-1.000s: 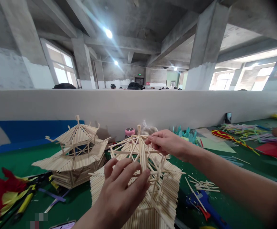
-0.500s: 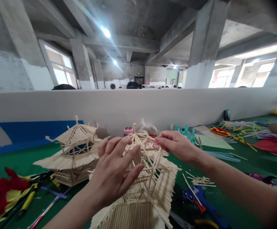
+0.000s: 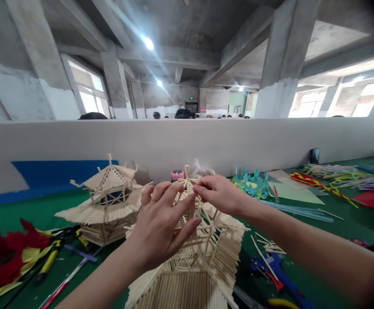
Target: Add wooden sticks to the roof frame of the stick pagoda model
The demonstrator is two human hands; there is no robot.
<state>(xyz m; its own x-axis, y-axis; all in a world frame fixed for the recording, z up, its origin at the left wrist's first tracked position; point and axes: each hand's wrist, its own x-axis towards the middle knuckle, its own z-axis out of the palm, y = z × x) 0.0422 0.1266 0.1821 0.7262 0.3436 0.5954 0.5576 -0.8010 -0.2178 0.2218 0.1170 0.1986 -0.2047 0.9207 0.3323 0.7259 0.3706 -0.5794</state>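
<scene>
A pagoda-like model of pale wooden sticks (image 3: 190, 283) stands in front of me, its upper roof an open frame rising to a short post (image 3: 187, 171). My left hand (image 3: 166, 214) lies over the left side of that frame, fingers apart, the fingertips by the peak. Close to the post, my right hand (image 3: 214, 193) pinches a wooden stick at the top of the frame; the fingers hide most of it. To the left is a second stick pagoda (image 3: 106, 201), its tiered roofs covered with sticks.
A blue glue gun (image 3: 280, 274) and loose sticks (image 3: 270, 246) lie at right. Behind them are clear glue sticks (image 3: 299, 210), a turquoise paper piece (image 3: 251, 182) and coloured strips (image 3: 338, 174). Red and yellow material (image 3: 10, 253) and a yellow-handled tool (image 3: 49, 262) lie left. A white partition (image 3: 61, 141) rises behind.
My right hand has moved left, from the frame's right side to its peak. My left hand keeps its place on the model. The whole view has shifted slightly.
</scene>
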